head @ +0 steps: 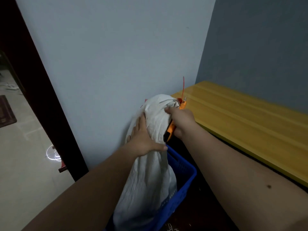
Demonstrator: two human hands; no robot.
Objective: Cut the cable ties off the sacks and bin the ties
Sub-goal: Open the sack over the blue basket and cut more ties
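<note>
Our flat left hand (143, 139) steadies the sack (150, 164). Our right hand (180, 121) grips orange cutters (171, 129) at its red tie (183, 88). Next, we judge, comes snipping it.

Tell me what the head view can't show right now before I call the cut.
- Cutter blades: too small and blurred at the sack neck.
- Red cable tie loop: hidden in bunched cloth; only its tail shows.
- Right hand fingers: behind the hand itself.
- Blue crate contents: covered by the sack.
</note>
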